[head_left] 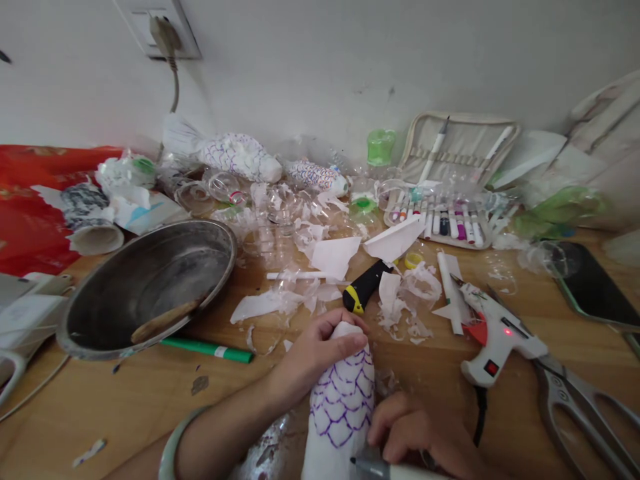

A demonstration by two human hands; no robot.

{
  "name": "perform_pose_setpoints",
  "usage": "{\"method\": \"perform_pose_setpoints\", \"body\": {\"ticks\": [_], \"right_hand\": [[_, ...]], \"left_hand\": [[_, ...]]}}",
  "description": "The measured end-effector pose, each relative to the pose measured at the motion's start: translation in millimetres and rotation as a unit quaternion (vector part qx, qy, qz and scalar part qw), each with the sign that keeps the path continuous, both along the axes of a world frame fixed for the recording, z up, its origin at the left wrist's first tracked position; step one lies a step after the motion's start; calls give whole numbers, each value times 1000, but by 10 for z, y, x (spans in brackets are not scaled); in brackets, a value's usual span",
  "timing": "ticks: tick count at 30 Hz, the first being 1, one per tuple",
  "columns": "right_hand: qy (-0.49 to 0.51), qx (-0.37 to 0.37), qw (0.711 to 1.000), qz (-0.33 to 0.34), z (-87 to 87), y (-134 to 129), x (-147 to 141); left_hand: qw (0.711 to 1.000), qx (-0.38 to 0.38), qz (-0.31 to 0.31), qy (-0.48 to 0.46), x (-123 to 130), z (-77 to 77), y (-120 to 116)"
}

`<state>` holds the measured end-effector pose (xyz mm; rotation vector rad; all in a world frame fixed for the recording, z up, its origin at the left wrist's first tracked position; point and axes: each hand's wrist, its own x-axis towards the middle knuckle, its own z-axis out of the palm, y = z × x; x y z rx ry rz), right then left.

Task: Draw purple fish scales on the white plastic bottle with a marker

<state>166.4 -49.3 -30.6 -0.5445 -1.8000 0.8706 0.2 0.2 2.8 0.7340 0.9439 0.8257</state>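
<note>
A white fish-shaped body (333,427) with purple scale lines stands lengthwise at the bottom middle, its lower end cut off by the picture edge. My left hand (325,353) is wrapped round its rounded far end, thumb on top. Low on the right side, my right hand (420,427) has curled fingers on a marker (380,469). The marker's dark tip lies at the body's surface, below the drawn scales; whether it touches cannot be made out. A black and yellow utility knife (366,287) lies just beyond my left hand.
A metal bowl (220,267) holds a wooden stick at left, with a green marker (225,351) beside it. At right lie a lit glue gun (505,340), scissors (575,393) and a phone (595,280). Paper scraps, plastic pieces, a marker case (453,123) and two scaled fish (240,155) fill the back.
</note>
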Motion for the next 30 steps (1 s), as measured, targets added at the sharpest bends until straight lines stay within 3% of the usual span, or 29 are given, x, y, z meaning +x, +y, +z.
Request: {"method": "perform_pose_setpoints", "body": {"ticks": [4,8,12,17,24,30], "right_hand": [[4,3,1000,-1,120,13,45],[-34,-28,998,38,261,44,70],[31,-2,999,-24,159,34,16],[-2,18,1000,-15,44,11,9],[-42,-49,997,-50,40,-98,31],[-60,-54,995,-55,-6,-141,50]], "left_hand": [[998,-43,-18,-41,-5,-5,-24],[993,-51,-7,-104,7,-20,-60],[995,-27,5,-91,25,-45,-68],[998,-22,12,-63,25,-76,-47],[998,-43,11,-51,27,-73,-44],[998,-40,16,-50,31,-89,-34]]}}
